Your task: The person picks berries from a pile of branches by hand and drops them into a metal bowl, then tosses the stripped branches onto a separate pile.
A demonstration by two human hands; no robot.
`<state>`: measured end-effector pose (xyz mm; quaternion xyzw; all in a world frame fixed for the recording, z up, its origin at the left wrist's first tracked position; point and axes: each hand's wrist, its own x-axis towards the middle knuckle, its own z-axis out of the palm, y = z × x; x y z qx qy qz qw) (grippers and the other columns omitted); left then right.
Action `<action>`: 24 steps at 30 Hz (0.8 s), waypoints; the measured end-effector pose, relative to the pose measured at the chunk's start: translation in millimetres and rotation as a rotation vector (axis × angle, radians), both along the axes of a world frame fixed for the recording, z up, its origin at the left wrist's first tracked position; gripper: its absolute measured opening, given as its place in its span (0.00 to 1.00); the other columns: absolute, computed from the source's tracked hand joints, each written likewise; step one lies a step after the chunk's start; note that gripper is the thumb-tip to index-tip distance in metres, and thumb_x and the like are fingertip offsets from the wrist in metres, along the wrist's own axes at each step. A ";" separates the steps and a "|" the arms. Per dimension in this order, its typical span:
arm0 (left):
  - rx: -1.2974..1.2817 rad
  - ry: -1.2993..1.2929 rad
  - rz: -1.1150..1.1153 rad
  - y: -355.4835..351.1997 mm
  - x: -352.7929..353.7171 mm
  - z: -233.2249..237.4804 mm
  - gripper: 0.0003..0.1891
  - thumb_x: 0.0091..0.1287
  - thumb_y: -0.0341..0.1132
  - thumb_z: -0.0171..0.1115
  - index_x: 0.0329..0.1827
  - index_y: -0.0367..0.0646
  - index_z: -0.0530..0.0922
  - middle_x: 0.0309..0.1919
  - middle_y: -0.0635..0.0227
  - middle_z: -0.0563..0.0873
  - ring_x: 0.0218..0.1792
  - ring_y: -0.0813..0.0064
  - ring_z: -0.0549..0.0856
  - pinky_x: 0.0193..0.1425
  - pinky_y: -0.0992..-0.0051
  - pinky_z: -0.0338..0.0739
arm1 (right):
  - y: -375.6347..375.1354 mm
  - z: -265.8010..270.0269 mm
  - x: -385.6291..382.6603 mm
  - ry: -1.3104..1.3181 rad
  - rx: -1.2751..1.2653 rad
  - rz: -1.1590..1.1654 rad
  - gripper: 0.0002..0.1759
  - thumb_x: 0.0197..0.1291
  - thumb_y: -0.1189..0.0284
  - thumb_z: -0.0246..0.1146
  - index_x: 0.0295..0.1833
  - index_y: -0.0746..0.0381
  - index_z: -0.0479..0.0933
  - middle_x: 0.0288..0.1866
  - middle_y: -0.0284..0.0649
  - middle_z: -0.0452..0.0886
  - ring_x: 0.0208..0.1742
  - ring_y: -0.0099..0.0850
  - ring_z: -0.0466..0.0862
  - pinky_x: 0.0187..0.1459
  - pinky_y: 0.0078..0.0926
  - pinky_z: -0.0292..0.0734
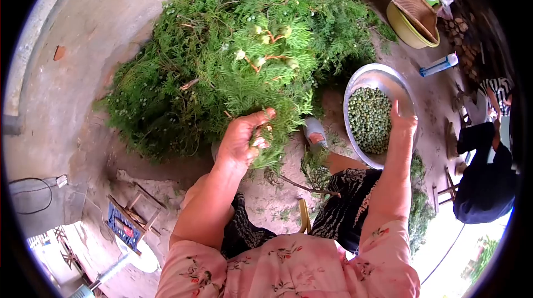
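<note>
My left hand (pixel 244 138) is closed around a leafy green branch (pixel 272 89), which bears pale green cones near its upper end. Behind it spreads a big pile of cut green branches (pixel 189 42). On the right, a metal basin (pixel 351 114) holds many small green cones (pixel 369 120). Over the basin's right side is my right hand (pixel 403 120), its thumb pointing up and its other fingers curled; whether anything is inside them is too small to tell.
A yellow basin (pixel 402 28) with a woven basket (pixel 411 3) stands at the upper right, near a blue-and-white bottle (pixel 438 65). People in dark clothes (pixel 486 187) sit at the far right. A small stool (pixel 125 223) is at the lower left.
</note>
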<state>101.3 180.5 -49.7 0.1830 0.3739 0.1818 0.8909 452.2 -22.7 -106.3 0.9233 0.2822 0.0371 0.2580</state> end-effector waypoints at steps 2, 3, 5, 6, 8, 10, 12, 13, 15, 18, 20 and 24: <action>0.015 0.010 -0.020 -2.3 1.1 11.0 0.07 0.57 0.33 0.65 0.33 0.39 0.79 0.23 0.72 0.79 0.14 0.86 0.73 0.12 0.87 0.64 | 18.1 -1.1 -5.5 0.736 1.206 -0.261 0.20 0.63 0.66 0.50 0.56 0.68 0.66 0.49 0.45 0.75 0.49 0.39 0.76 0.46 0.37 0.78; 0.031 0.049 -0.010 -3.2 3.3 17.3 0.07 0.57 0.33 0.65 0.32 0.39 0.79 0.21 0.73 0.78 0.14 0.87 0.72 0.13 0.85 0.65 | 27.3 -1.3 -9.5 1.110 1.803 -0.400 0.19 0.64 0.65 0.50 0.55 0.68 0.67 0.46 0.45 0.76 0.47 0.38 0.77 0.45 0.36 0.77; 0.071 0.114 0.036 -9.1 12.1 27.4 0.07 0.56 0.33 0.65 0.31 0.39 0.79 0.20 0.74 0.77 0.14 0.87 0.70 0.14 0.84 0.65 | 52.2 18.2 -43.7 1.614 2.159 -0.381 0.20 0.64 0.62 0.52 0.51 0.67 0.71 0.41 0.44 0.78 0.43 0.34 0.78 0.46 0.32 0.75; 0.094 0.142 0.071 -12.4 15.5 28.9 0.07 0.55 0.34 0.66 0.31 0.40 0.80 0.20 0.75 0.77 0.15 0.88 0.69 0.14 0.85 0.64 | 70.4 46.5 -84.7 1.711 1.915 -0.222 0.22 0.63 0.58 0.53 0.49 0.68 0.73 0.39 0.43 0.79 0.41 0.32 0.78 0.47 0.30 0.74; 0.121 0.139 0.079 -14.1 19.6 27.5 0.07 0.55 0.33 0.66 0.32 0.41 0.80 0.19 0.77 0.76 0.15 0.87 0.69 0.15 0.85 0.62 | 91.6 82.0 -154.4 1.630 1.559 -0.178 0.23 0.62 0.56 0.54 0.50 0.65 0.74 0.35 0.39 0.79 0.37 0.29 0.78 0.43 0.28 0.74; 0.106 0.118 0.049 -17.0 21.6 28.8 0.07 0.55 0.34 0.66 0.32 0.42 0.80 0.19 0.78 0.75 0.17 0.87 0.69 0.17 0.84 0.61 | 97.6 92.0 -194.5 1.527 1.304 0.145 0.24 0.62 0.54 0.55 0.51 0.64 0.74 0.34 0.39 0.79 0.37 0.30 0.79 0.44 0.27 0.73; 0.138 0.120 -0.004 -17.9 17.3 13.5 0.07 0.55 0.36 0.66 0.31 0.43 0.81 0.19 0.79 0.75 0.17 0.87 0.68 0.19 0.85 0.60 | 104.5 99.8 -213.8 1.687 0.983 -0.089 0.26 0.58 0.59 0.59 0.58 0.64 0.69 0.42 0.39 0.78 0.44 0.30 0.77 0.47 0.26 0.71; 0.150 0.127 -0.002 -20.1 17.2 12.3 0.07 0.56 0.37 0.66 0.30 0.44 0.81 0.18 0.80 0.74 0.18 0.88 0.67 0.21 0.85 0.60 | 100.7 71.7 -212.1 1.401 0.858 0.251 0.29 0.60 0.53 0.53 0.58 0.64 0.68 0.46 0.43 0.75 0.45 0.33 0.74 0.47 0.29 0.70; 0.198 0.164 -0.066 -20.1 15.4 15.6 0.09 0.60 0.40 0.62 0.32 0.43 0.80 0.19 0.80 0.72 0.20 0.88 0.65 0.24 0.86 0.59 | 97.7 53.4 -217.3 1.273 0.926 0.414 0.36 0.61 0.45 0.46 0.60 0.65 0.63 0.51 0.49 0.71 0.50 0.39 0.72 0.53 0.32 0.66; 0.476 0.104 -0.144 -24.4 12.1 12.7 0.08 0.64 0.37 0.55 0.36 0.42 0.78 0.21 0.78 0.70 0.21 0.88 0.65 0.24 0.85 0.59 | 103.6 55.3 -217.4 1.102 1.066 0.691 0.37 0.60 0.43 0.47 0.61 0.65 0.63 0.53 0.49 0.71 0.52 0.37 0.73 0.54 0.32 0.66; 0.354 0.077 -0.162 -29.3 5.6 5.9 0.08 0.63 0.35 0.55 0.36 0.40 0.77 0.23 0.76 0.72 0.21 0.86 0.67 0.23 0.84 0.60 | 113.4 78.8 -212.8 1.250 0.711 0.400 0.34 0.50 0.74 0.64 0.63 0.65 0.60 0.55 0.45 0.70 0.54 0.38 0.73 0.52 0.33 0.73; 0.167 0.051 -0.174 -27.3 12.7 5.1 0.08 0.58 0.30 0.56 0.38 0.38 0.76 0.28 0.69 0.78 0.23 0.81 0.73 0.22 0.81 0.63 | 126.0 61.6 -221.2 2.097 1.388 -0.462 0.21 0.50 0.71 0.68 0.48 0.64 0.69 0.37 0.37 0.78 0.30 0.26 0.79 0.31 0.28 0.79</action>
